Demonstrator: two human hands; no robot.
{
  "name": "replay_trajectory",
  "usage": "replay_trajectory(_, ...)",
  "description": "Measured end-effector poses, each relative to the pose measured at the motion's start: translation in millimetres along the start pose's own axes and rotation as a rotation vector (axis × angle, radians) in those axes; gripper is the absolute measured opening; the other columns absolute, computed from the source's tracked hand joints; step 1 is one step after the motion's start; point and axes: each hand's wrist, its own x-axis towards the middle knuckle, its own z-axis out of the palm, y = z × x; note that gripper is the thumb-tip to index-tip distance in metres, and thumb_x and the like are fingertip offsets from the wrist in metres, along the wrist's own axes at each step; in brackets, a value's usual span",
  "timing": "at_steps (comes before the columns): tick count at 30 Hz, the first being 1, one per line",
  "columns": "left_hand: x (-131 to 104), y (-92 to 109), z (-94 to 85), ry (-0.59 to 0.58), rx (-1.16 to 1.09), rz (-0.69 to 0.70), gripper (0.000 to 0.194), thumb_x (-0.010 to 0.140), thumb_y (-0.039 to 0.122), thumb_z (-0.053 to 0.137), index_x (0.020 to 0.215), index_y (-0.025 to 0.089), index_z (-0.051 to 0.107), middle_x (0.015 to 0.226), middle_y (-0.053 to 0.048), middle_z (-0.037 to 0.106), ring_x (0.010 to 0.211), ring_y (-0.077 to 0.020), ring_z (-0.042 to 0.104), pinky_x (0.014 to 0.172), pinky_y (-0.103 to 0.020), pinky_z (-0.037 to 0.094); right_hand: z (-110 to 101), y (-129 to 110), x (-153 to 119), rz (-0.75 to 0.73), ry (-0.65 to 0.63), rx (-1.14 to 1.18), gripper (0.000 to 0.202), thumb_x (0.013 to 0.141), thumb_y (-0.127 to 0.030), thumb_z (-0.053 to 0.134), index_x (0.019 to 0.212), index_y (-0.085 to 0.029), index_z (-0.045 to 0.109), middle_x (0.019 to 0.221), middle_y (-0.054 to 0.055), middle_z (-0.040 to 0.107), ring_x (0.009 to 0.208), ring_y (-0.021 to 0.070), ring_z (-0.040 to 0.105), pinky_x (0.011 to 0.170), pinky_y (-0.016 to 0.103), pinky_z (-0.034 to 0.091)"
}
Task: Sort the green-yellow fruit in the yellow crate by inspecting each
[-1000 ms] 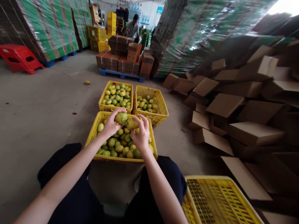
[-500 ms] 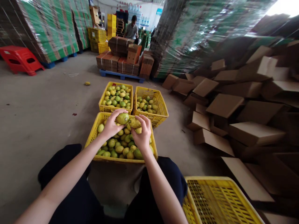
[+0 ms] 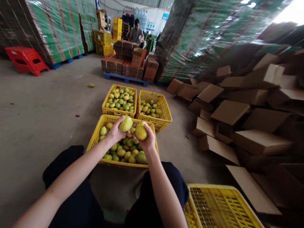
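My left hand is closed around a greenish-yellow lemon. A yellower lemon rests in my right hand, its fingers wrapped round the side and underneath. Both hands are raised close together over the near yellow crate, which holds many green and yellow lemons. Behind it stand two more yellow crates: the left one is piled high with lemons, while the right one has a lower layer of them.
At lower right sits another yellow crate. Cardboard boxes are heaped along the right. A pallet bears stacked cartons, with a person behind. A red stool is at left; a lone lemon lies on the floor.
Both lemons have been turned in my hands, now showing different sides. My right hand has rotated to cup its lemon from below and moved slightly down. The view has shifted a little.
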Motion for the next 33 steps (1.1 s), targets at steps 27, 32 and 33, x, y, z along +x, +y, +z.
replay_trajectory(27, 20, -12, 1.4, 0.106, -0.293, 0.064, 0.042, 0.086, 0.029, 0.055, 0.126, 0.023, 0.069, 0.105, -0.005, 0.078, 0.099, -0.0191, 0.072, 0.093, -0.034, 0.057, -18, 10, 19, -0.069, 0.261, 0.397, 0.034, 0.076, -0.049, 0.063, 0.098, -0.024, 0.067, 0.093, 0.003, 0.077, 0.090, 0.0214, 0.073, 0.080, 0.037, 0.060)
replay_trajectory(32, 20, -13, 1.6, 0.166, -0.356, 0.056, 0.044, 0.084, 0.024, 0.053, 0.125, 0.021, 0.070, 0.099, -0.005, 0.078, 0.095, -0.0185, 0.073, 0.089, -0.032, 0.059, -21, 18, 25, -0.085, 0.312, 0.388, 0.033, 0.074, -0.043, 0.060, 0.100, -0.023, 0.068, 0.093, 0.003, 0.076, 0.088, 0.0214, 0.072, 0.085, 0.040, 0.059)
replay_trajectory(33, 20, -13, 1.7, 0.177, -0.371, 0.057, 0.044, 0.084, 0.023, 0.053, 0.125, 0.021, 0.070, 0.097, -0.005, 0.079, 0.094, -0.0184, 0.073, 0.088, -0.031, 0.059, -22, 20, 27, -0.076, 0.324, 0.396, 0.033, 0.074, -0.041, 0.059, 0.100, -0.023, 0.068, 0.092, 0.003, 0.076, 0.086, 0.0211, 0.072, 0.086, 0.040, 0.059)
